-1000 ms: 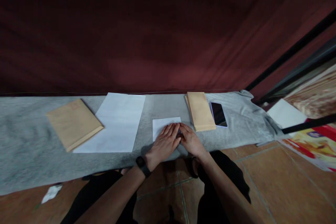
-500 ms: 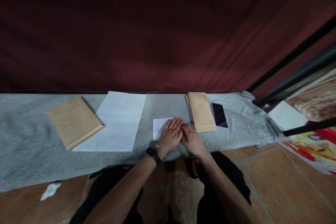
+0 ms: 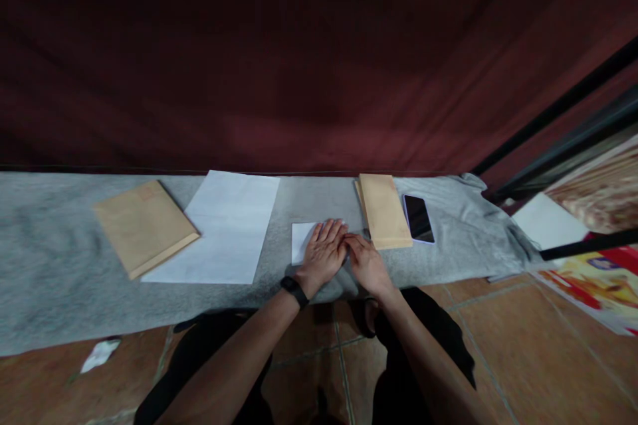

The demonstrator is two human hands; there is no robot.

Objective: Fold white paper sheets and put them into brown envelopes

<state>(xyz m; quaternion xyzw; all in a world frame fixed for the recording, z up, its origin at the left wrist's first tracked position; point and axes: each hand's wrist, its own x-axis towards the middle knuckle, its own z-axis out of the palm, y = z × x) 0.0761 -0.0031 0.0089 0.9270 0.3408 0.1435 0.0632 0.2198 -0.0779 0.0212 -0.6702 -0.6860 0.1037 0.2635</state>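
Note:
A small folded sheet of white paper lies on the grey cloth in front of me, its left part showing. My left hand rests flat on it, fingers stretched out and pointing away from me. Close against it on the right is my right hand, its fingers bent together at the paper's right end. Its fingertips are partly hidden, as is the paper's right side. Just beyond the right hand lie brown envelopes, one on another.
A phone lies right of the envelopes. At left, another brown envelope overlaps a large white sheet. The grey cloth covers a narrow surface before a dark red curtain. A printed box is at the right.
The view has shifted slightly. My left hand has turned a little more upright on the paper, its fingers slightly more spread; the right hand stays beside it.

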